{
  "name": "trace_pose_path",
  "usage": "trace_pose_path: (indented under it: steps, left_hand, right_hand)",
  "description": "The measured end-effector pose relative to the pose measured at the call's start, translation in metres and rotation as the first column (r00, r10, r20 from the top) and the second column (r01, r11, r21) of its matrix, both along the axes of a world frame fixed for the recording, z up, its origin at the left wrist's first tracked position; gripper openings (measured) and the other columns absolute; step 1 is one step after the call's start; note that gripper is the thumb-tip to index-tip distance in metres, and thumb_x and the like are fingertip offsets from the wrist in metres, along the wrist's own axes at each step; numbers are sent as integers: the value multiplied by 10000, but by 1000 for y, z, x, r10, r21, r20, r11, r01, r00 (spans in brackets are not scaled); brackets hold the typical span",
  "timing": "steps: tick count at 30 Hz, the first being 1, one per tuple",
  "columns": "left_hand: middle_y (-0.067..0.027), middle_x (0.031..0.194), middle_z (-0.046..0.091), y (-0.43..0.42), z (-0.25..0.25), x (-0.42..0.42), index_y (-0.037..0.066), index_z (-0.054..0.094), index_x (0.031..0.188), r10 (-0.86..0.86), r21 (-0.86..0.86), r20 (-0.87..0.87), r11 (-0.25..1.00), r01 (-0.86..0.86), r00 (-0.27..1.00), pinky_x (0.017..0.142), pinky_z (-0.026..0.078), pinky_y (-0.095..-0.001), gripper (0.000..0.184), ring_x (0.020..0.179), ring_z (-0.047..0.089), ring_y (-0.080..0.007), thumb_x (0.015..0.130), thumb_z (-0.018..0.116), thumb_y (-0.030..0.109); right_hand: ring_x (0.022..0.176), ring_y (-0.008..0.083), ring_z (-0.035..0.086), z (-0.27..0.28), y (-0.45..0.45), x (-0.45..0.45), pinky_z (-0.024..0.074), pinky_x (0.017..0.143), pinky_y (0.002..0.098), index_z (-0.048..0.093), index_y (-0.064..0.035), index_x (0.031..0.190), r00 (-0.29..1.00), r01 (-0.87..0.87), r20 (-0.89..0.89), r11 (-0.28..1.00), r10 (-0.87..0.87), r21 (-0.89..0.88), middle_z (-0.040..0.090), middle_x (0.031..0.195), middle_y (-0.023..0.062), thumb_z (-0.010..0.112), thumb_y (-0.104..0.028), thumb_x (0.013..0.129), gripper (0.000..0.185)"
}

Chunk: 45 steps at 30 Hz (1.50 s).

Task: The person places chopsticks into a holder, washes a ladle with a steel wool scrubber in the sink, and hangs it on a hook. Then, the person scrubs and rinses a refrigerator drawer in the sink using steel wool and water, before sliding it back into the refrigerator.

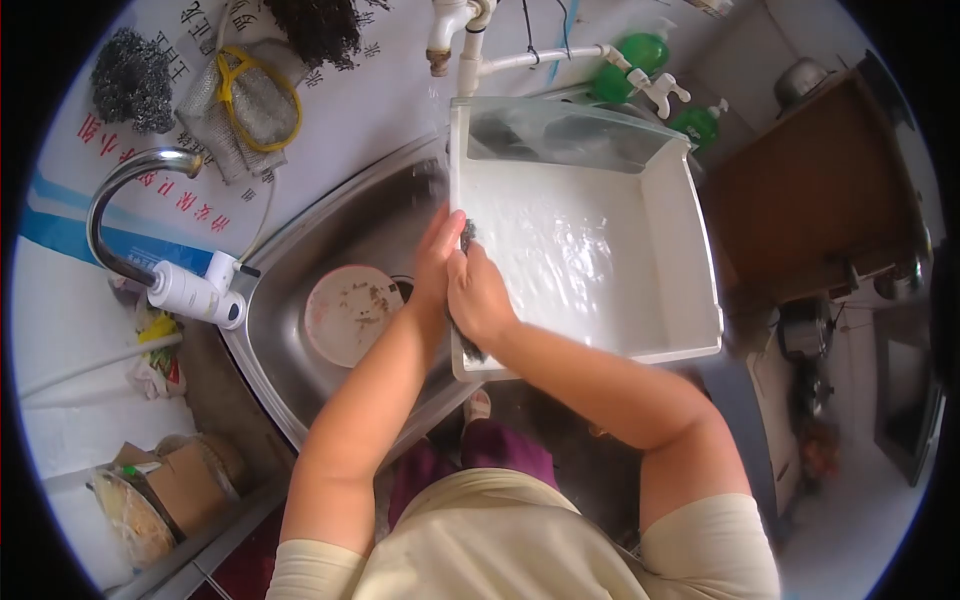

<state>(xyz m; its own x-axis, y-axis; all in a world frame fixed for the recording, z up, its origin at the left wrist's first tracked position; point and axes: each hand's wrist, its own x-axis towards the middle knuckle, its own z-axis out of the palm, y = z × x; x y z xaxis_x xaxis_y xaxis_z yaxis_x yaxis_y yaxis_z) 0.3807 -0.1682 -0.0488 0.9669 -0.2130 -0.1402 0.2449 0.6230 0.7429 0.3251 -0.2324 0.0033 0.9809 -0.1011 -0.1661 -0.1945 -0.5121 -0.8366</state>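
A white plastic drawer [560, 240] with a clear end panel [560, 135] is tilted over the right part of the sink, its inner surface wet and shiny. My left hand [433, 258] lies against the outside of its left wall, fingers extended along it. Across from it, my right hand [480, 300] is closed at the inner side of that wall. A dark grey scrubber-like thing [468, 234] shows at its fingertips, and more dark material appears below the hand. The palm hides most of it.
The steel sink [275, 340] holds a round pinkish-white dish [350, 315] with brown scraps. A curved faucet [140, 170] stands left; a white tap [440, 40] hangs above. Green pump bottles [640, 60] stand behind the drawer. Steel wool [133, 80] hangs on the wall.
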Motion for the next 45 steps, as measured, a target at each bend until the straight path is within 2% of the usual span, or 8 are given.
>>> trace_pose_path:
  steps: [3, 9, 14, 24, 30, 36, 39, 45]
  left_hand:
    - [-80, 1199, 502, -4, 10, -1, -16, 430, 1267, 26, -105, -18, 994, -28, 1000, 933, 341, -268, 443, 1088, 457, -157, 879, 518, 180]
    - [-54, 989, 605, -2, 20, 5, -7, 535, 1160, 6, 257, 105, 966, -33, 994, 758, 424, -222, 385, 861, 538, -99, 782, 584, 39]
    - [-46, 789, 615, 3, 12, 19, -22, 599, 995, -35, 429, 165, 902, -39, 986, 611, 428, -236, 333, 679, 530, -96, 670, 524, -16]
    - [-52, 758, 604, 1, 6, 25, -31, 605, 927, -18, 504, 214, 858, -95, 977, 603, 425, -240, 280, 659, 526, -102, 659, 523, -36]
    - [-57, 793, 613, 3, 11, 26, -48, 600, 937, -62, 466, 129, 885, -5, 990, 617, 430, -243, 290, 678, 540, -111, 662, 507, -58]
    - [-49, 783, 612, -3, 17, 22, -38, 608, 941, -26, 480, 137, 876, -44, 990, 608, 429, -237, 306, 668, 535, -103, 657, 497, -67]
    - [-45, 779, 611, 0, 17, 22, -29, 608, 946, -11, 516, 169, 853, -79, 986, 602, 427, -232, 314, 662, 531, -99, 655, 495, -68]
    - [-49, 777, 617, -1, 21, 22, -31, 606, 935, -25, 513, 113, 858, -37, 993, 578, 423, -230, 309, 646, 533, -91, 647, 500, -67]
  right_hand:
    - [805, 464, 555, -4, 12, -32, 468, 735, 463, 302, 143, 1217, 983, 6, 177, 961, 45, -277, 507, 998, 321, 444, -356, 890, 613]
    - [720, 262, 595, 30, 8, -76, 499, 597, 344, 427, 95, 1146, 938, -311, -119, 640, 325, -703, 526, 858, 182, 567, -393, 815, 606]
    - [737, 252, 540, 26, -57, -94, 436, 604, 364, 523, -127, 1021, 716, -180, 248, 515, 653, -838, 512, 928, 132, 634, -385, 715, 416]
    - [939, 307, 482, -3, -8, -96, 407, 760, 429, 566, -78, 767, 597, -18, 628, 791, 499, -612, 500, 976, 59, 706, -261, 613, 277]
    - [918, 275, 519, -5, -49, -108, 430, 724, 396, 564, -218, 732, 533, 42, 531, 606, 659, -795, 534, 965, 7, 554, -217, 684, 49]
    - [876, 250, 531, 1, -101, -124, 431, 702, 388, 585, -185, 707, 683, 138, 546, 649, 485, -748, 570, 868, -16, 669, -213, 592, 145]
    - [896, 236, 515, 1, -13, -102, 437, 734, 378, 551, -167, 714, 618, 2, 567, 719, 545, -695, 549, 879, -10, 603, -179, 661, 75]
    - [775, 251, 546, 30, -76, -93, 441, 685, 358, 637, -88, 708, 874, -297, 280, 892, 398, -341, 598, 790, 41, 727, -156, 638, 133]
